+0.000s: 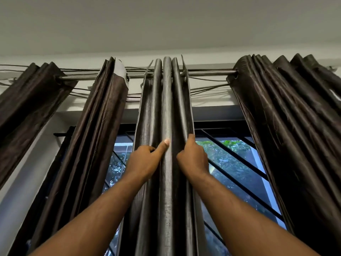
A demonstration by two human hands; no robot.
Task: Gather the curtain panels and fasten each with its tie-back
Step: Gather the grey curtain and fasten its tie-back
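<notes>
Both hands (145, 159) (192, 158) around the gathered grey curtain panel (167, 100).

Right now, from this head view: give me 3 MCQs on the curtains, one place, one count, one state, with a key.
1. Where does the grey curtain panel hang on the curtain rod?
A. far left end
B. middle, between brown panels
C. far right end

2. How many hands touch the grey panel?
A. none
B. one
C. two

3. What state is the grey panel in?
A. spread flat over the window
B. bunched into tight vertical folds
C. off the rod

Key:
1 B, the brown panel is on its left and another brown panel on its right.
2 C, the left hand and right hand both press its folds.
3 B, its pleats stand close together, with window showing on either side.
</notes>
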